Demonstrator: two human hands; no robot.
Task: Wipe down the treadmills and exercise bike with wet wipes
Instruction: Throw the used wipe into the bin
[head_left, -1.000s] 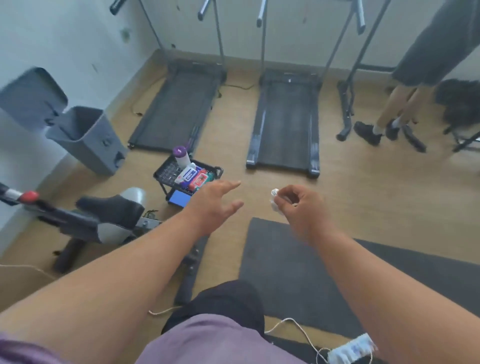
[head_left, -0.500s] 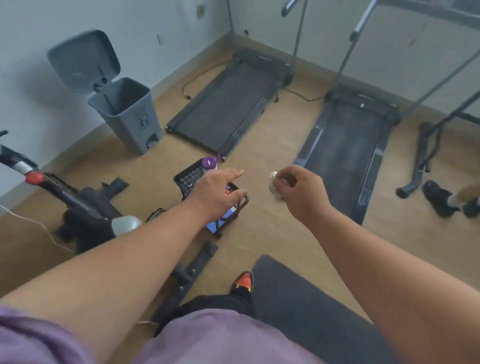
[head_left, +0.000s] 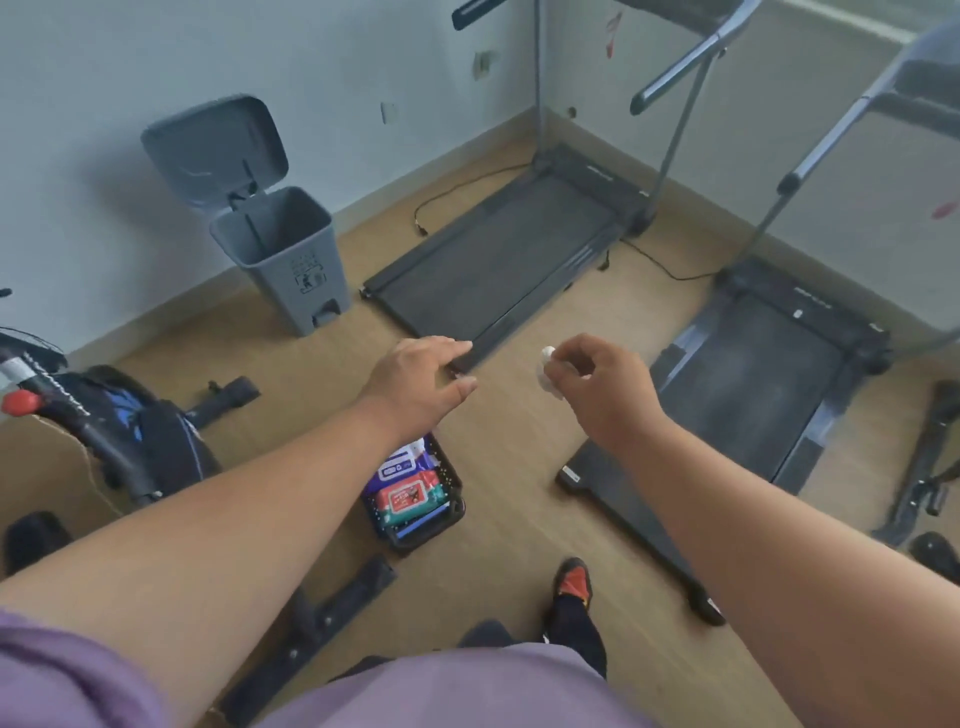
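Head view, right hand (head_left: 597, 389) pinching what looks like a balled wipe (head_left: 546, 370), left hand (head_left: 421, 384) outstretched, fingers straight, empty.

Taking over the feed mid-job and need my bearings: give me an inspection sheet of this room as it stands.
Surface: wooden floor, bare between machines.
Job's things: two treadmills; exercise bike at left; basket of wipe packs on floor.
Clutter: grey pedal bin, lid up.
Hands: left hand open, fingers straight, empty; right hand pinches a balled white wipe.
Cables: black cord loose by far treadmill; another between the treadmills.
Surroundings: pale walls, room corner.
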